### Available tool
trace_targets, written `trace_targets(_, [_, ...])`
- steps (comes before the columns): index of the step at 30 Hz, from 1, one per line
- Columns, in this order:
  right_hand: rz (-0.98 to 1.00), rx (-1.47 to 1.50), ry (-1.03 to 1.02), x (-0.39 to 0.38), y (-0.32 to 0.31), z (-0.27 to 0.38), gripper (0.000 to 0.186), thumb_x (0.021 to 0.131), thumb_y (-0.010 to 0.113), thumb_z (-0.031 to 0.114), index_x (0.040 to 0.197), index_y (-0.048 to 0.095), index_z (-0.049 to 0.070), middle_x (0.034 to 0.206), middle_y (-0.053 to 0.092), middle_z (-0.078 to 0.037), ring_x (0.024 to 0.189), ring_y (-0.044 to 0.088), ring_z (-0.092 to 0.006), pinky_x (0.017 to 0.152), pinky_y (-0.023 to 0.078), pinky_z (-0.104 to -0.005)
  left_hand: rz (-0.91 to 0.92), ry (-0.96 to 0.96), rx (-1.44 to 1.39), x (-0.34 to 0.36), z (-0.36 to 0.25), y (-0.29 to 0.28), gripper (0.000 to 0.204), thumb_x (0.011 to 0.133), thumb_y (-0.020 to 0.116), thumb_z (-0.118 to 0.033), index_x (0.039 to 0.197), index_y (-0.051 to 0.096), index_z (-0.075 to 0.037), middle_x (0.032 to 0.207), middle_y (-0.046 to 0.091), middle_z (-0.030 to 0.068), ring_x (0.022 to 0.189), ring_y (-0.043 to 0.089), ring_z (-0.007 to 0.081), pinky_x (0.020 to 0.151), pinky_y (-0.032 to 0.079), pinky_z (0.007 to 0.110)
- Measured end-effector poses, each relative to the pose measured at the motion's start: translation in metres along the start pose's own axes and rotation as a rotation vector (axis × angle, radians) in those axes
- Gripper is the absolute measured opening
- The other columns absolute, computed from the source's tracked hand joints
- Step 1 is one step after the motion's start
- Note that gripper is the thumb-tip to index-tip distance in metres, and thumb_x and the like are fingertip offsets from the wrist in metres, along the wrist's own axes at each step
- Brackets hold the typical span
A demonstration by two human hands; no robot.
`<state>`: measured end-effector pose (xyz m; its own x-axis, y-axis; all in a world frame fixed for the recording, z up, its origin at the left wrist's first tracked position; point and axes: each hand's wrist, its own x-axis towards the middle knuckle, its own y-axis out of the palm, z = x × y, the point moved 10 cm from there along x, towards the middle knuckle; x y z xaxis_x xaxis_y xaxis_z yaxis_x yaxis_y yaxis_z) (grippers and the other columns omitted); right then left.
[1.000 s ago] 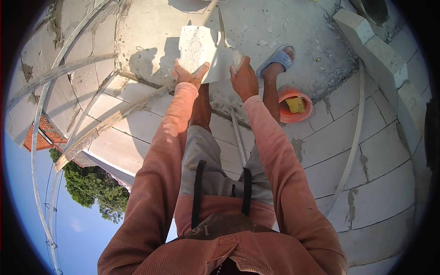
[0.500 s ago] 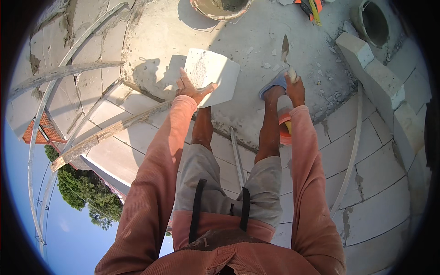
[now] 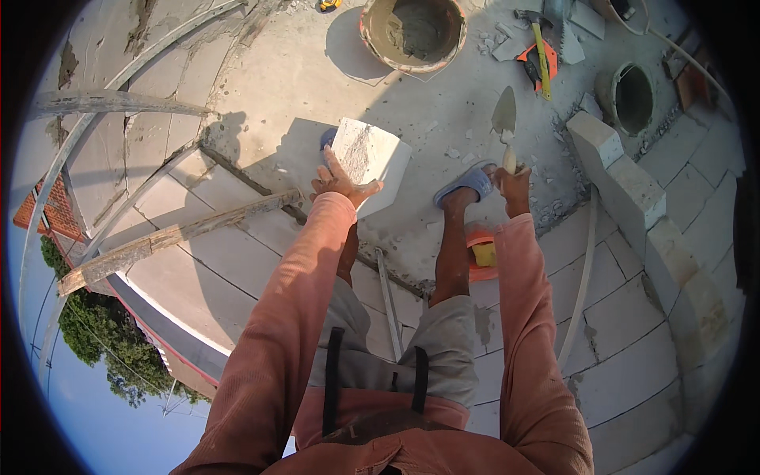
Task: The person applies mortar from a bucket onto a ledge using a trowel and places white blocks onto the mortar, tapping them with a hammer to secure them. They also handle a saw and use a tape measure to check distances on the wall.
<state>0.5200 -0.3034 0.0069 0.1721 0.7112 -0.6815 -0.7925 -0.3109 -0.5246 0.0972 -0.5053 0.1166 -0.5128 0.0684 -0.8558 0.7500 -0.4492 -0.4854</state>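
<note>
My left hand (image 3: 344,182) grips the near left edge of a pale lightweight block (image 3: 388,168), thumb and fingers spread across its corner. The block's sunlit top face is rough and pitted, and the block hides most of my left foot. To the right, above my slippered right foot, my right hand (image 3: 514,186) is closed round the handle of a pointed trowel (image 3: 504,111). Its blade points away from me, with a little mortar near the neck. Nothing touches the blade.
Ahead stands a bucket of mortar (image 3: 416,36). A yellow-handled hammer (image 3: 542,59) and a handsaw (image 3: 568,36) lie beyond the trowel. Another bucket (image 3: 633,99) sits behind a stepped block wall (image 3: 625,170). An orange container (image 3: 481,255) is by my right leg; a wooden beam (image 3: 158,244) crosses at left.
The view has shifted so more of the far floor shows. My right hand has turned the trowel, bringing its blade face into sight. My left hand stays on the block, which appears slightly turned.
</note>
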Motion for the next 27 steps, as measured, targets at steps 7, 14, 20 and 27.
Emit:
trace_targets(7, [0.293, -0.471, -0.237, -0.059, 0.055, 0.199, 0.054, 0.094, 0.059, 0.047, 0.116, 0.056, -0.002, 0.099, 0.067, -0.023, 0.092, 0.067, -0.0405, 0.084, 0.051, -0.0465, 0.147, -0.08, -0.133, 0.001, 0.013, 0.008, 0.14, 0.065, 0.081, -0.064, 0.159, -0.013, -0.019, 0.157, 0.026, 0.0174, 0.141, 0.033, 0.0408, 0.112, 0.036, 0.057])
trace_targets(14, [0.14, -1.021, -0.52, 0.012, 0.148, 0.314, 0.049, 0.097, 0.052, 0.046, 0.121, 0.056, 0.003, 0.125, 0.061, -0.023, 0.105, 0.065, -0.0457, 0.089, 0.051, -0.0522, 0.176, -0.144, -0.286, 0.015, 0.025, 0.014, 0.148, 0.063, 0.074, -0.077, 0.157, -0.015, -0.006, 0.159, 0.019, 0.0262, 0.141, 0.033, 0.0465, 0.113, 0.036, 0.053])
trace_targets(20, [0.084, -1.207, -0.741, 0.069, 0.23, 0.33, 0.031, 0.099, 0.049, 0.03, 0.121, 0.054, 0.007, 0.116, 0.058, -0.018, 0.092, 0.069, -0.0418, 0.077, 0.056, -0.0512, 0.318, -0.259, -0.266, 0.021, 0.02, 0.025, 0.152, 0.062, 0.067, -0.086, 0.154, -0.01, 0.007, 0.157, 0.022, 0.0254, 0.142, 0.036, 0.0399, 0.114, 0.036, 0.048])
trace_targets(27, [0.28, -1.179, -0.735, 0.053, 0.244, 0.28, 0.035, 0.096, 0.05, 0.022, 0.128, 0.05, 0.009, 0.118, 0.055, -0.016, 0.09, 0.069, -0.0408, 0.074, 0.056, -0.0512, 0.137, -0.398, -0.527, 0.011, 0.02, 0.024, 0.15, 0.058, 0.079, -0.075, 0.157, -0.006, -0.002, 0.155, 0.024, 0.0286, 0.142, 0.032, 0.0454, 0.115, 0.034, 0.051])
